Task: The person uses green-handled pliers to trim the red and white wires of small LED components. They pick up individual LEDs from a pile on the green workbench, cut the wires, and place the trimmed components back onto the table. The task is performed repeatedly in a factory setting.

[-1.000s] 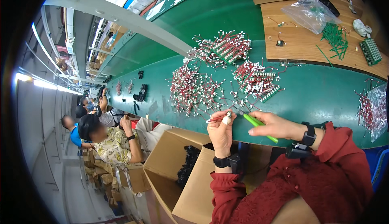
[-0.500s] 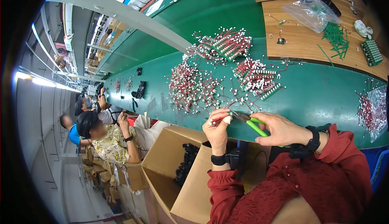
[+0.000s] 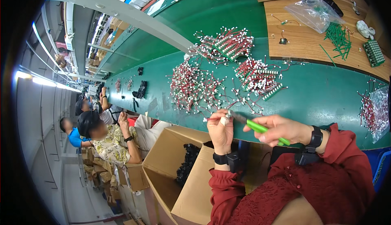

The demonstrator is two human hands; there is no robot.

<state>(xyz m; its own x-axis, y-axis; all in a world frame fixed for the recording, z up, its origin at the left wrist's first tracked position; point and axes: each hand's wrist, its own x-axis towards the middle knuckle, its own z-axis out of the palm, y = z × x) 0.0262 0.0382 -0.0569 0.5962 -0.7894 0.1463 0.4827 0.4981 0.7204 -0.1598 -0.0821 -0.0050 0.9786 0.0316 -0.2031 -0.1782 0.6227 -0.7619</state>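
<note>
My left hand (image 3: 221,132) is closed in a pinch, fingertips up, around a small wired connector piece (image 3: 229,114); a whitish patch shows at the fingers, and the fine details are too small to make out. In my right hand (image 3: 287,130) are pliers with bright green handles (image 3: 260,127), gripped in the closed fist. Their dark jaws point left at the piece in my left fingers, slightly blurred; whether they touch it I cannot tell. Just beyond lies a heap of small white connectors on red wires (image 3: 191,86).
Bundles of green boards with red wires (image 3: 260,78) lie farther back on the green bench (image 3: 159,68). A wooden board (image 3: 293,48) holds green strips (image 3: 339,42) and a plastic bag. Below left stands an open carton (image 3: 189,200) with black parts. Co-workers sit along the bench.
My right hand has turned the pliers: their handles now lie together and slope down to the right. My left hand has shifted slightly, and the red wires at its fingers are less visible.
</note>
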